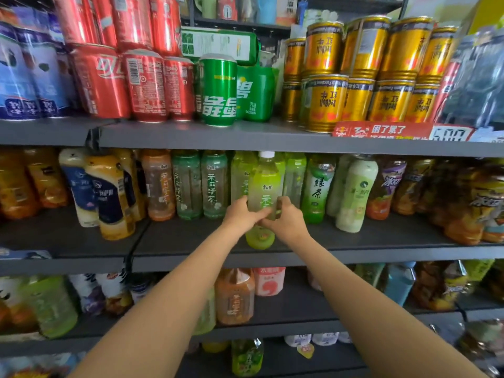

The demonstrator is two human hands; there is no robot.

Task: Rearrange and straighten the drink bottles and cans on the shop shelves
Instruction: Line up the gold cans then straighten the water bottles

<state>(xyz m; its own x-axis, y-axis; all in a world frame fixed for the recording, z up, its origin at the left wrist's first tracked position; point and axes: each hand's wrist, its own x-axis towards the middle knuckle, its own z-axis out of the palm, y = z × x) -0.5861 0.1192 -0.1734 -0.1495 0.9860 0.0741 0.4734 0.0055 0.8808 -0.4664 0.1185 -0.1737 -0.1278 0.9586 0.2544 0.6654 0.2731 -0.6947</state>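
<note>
On mid shelf [354, 248], both hands grip green tea btl [266, 184], label 茶.

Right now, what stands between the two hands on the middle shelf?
In the head view, a light green tea bottle with a white cap stands upright between the left hand and the right hand; both grip it.

Both hands, left hand [240, 214] & right hand [286, 219], grip green tea bottle [264, 184] upright on mid shelf [191, 241].
</note>
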